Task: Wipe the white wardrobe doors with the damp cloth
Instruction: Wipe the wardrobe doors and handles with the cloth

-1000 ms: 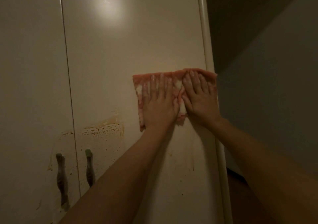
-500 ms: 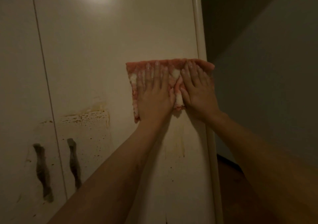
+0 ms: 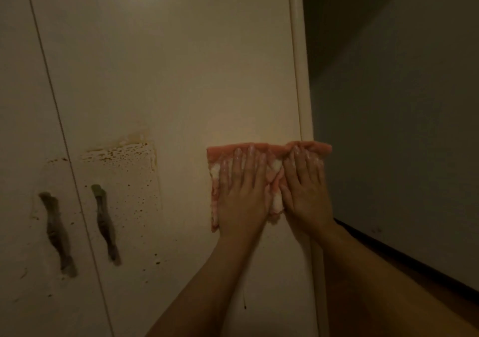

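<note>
Head view: the left hand (image 3: 242,194) and right hand (image 3: 305,194), fingers spread flat, press a pink cloth (image 3: 261,149) against the right wardrobe door (image 3: 181,64). Left of the hands hang two dark handles (image 3: 105,222), amid brown speckled stains (image 3: 121,152). Right of them, a dim wall (image 3: 401,116). The cloth's middle is hidden under the palms.
</note>
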